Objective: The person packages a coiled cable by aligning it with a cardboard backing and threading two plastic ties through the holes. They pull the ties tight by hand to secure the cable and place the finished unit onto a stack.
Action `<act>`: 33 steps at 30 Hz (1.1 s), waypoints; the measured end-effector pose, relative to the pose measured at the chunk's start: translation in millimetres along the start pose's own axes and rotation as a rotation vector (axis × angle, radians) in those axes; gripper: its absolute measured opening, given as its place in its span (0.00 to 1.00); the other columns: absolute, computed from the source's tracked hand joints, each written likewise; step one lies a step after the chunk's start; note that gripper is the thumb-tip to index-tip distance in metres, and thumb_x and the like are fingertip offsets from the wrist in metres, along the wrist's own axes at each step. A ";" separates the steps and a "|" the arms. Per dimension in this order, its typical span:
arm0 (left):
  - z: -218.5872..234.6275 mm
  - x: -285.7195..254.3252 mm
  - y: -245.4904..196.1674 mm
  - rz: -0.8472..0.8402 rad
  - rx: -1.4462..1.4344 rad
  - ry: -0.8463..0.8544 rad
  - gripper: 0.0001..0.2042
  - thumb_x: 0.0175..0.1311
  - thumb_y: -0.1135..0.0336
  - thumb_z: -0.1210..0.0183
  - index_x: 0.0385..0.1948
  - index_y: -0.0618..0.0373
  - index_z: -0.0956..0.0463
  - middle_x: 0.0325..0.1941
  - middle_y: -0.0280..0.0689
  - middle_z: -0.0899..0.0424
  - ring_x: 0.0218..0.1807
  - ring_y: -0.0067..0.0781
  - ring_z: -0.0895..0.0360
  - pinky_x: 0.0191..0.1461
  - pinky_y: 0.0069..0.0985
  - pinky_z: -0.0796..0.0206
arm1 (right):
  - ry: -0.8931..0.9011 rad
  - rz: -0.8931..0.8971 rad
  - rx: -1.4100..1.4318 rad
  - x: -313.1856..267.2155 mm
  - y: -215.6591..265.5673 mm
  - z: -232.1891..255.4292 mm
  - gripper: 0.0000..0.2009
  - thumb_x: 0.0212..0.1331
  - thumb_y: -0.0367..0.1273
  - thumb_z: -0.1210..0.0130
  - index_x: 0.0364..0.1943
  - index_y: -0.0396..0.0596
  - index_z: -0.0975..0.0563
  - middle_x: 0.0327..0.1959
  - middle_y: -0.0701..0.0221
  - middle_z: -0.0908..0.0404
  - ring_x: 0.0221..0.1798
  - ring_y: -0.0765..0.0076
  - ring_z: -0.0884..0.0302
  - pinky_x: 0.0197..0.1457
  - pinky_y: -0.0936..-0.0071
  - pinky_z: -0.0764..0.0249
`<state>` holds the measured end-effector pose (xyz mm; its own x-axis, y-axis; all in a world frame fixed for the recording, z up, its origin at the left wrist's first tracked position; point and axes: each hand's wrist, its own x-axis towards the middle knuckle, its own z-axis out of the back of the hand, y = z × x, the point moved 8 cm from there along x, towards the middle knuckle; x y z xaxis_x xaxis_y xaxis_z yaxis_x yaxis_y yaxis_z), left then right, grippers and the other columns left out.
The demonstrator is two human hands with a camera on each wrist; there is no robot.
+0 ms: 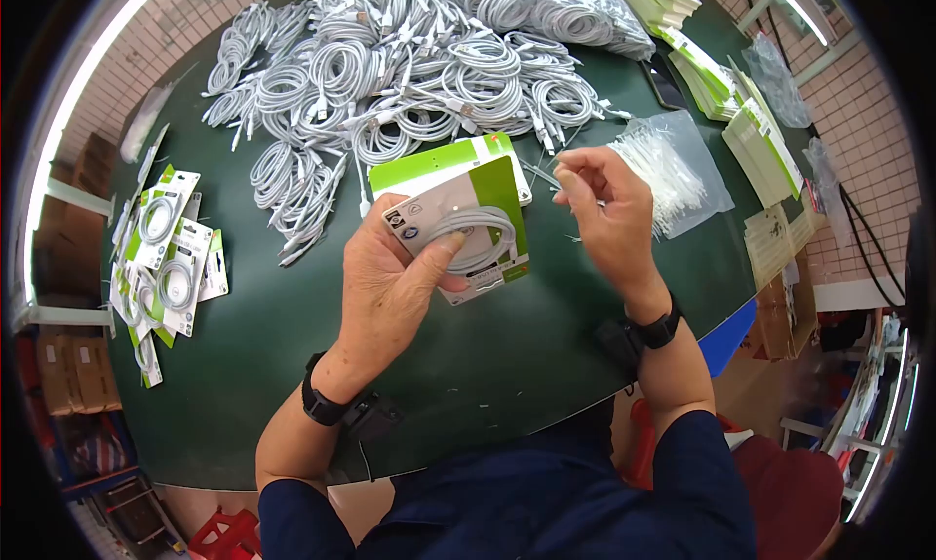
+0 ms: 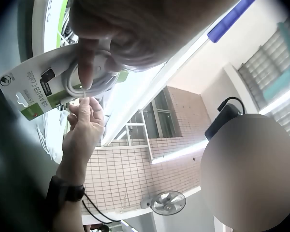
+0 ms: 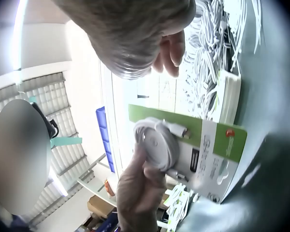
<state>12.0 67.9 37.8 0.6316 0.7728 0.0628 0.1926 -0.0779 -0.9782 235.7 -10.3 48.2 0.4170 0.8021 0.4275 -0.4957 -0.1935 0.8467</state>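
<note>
My left hand (image 1: 385, 277) holds a white and green package card (image 1: 502, 185), printed as a USB cable in the left wrist view. A coiled white cable (image 3: 157, 145) lies against its front, with the thumb pressed over the coil. My right hand (image 1: 614, 209) is raised to the right of the card, thumb and fingers drawn together. In the left wrist view its fingertips pinch a thin pale cable tie (image 2: 85, 93) at the coil's edge. Behind the held card lies a stack of similar cards (image 1: 429, 160).
A large heap of coiled white cables (image 1: 341, 73) covers the back of the green table (image 1: 263, 365). White cable ties (image 1: 663, 170) lie on a plastic bag at the right. Carded cables (image 1: 166, 258) are piled at the left. Stacks of cards (image 1: 756, 141) line the right edge.
</note>
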 end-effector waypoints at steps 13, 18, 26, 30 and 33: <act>-3.6 -3.2 -1.2 0.021 0.075 0.020 0.20 0.73 0.75 0.36 0.63 0.70 0.29 0.56 0.48 0.14 0.54 0.35 0.13 0.45 0.27 0.12 | 0.308 -0.064 -0.730 7.7 -72.0 3.6 0.08 0.64 0.32 0.35 0.45 0.49 0.13 0.43 0.60 0.14 0.50 0.47 0.15 0.53 0.53 0.19; -4.0 -4.0 -4.4 0.083 0.126 0.049 0.19 0.73 0.67 0.34 0.59 0.72 0.23 0.52 0.50 0.11 0.49 0.35 0.11 0.45 0.28 0.13 | 0.260 -0.020 -0.705 6.3 -65.6 4.7 0.06 0.66 0.30 0.39 0.41 0.46 0.14 0.41 0.59 0.16 0.47 0.45 0.16 0.51 0.53 0.20; -4.9 -11.0 -3.4 0.160 0.164 0.154 0.23 0.79 0.56 0.39 0.53 0.76 0.18 0.50 0.52 0.10 0.41 0.38 0.09 0.43 0.29 0.13 | 0.238 -0.016 -0.700 8.4 -66.9 6.2 0.04 0.65 0.31 0.37 0.39 0.46 0.16 0.38 0.59 0.15 0.44 0.45 0.16 0.50 0.52 0.19; -9.4 -16.7 -13.2 0.124 0.107 0.154 0.22 0.80 0.57 0.41 0.54 0.76 0.18 0.51 0.53 0.11 0.46 0.40 0.09 0.46 0.31 0.13 | 0.219 0.020 -0.654 9.2 -62.8 6.0 0.04 0.63 0.28 0.36 0.37 0.43 0.16 0.35 0.58 0.15 0.40 0.45 0.16 0.46 0.53 0.21; -9.2 -19.0 -27.9 0.038 0.026 0.121 0.23 0.81 0.57 0.43 0.56 0.76 0.19 0.53 0.55 0.12 0.51 0.44 0.10 0.49 0.37 0.13 | 0.224 0.049 -0.618 9.6 -58.3 5.1 0.03 0.62 0.26 0.36 0.36 0.41 0.17 0.32 0.58 0.15 0.37 0.47 0.17 0.44 0.55 0.22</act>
<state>1.6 49.6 65.7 0.7246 0.6876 0.0472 0.1482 -0.0885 -0.9850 272.4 5.8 4.5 0.2476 0.9117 0.3278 -0.8839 0.0740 0.4617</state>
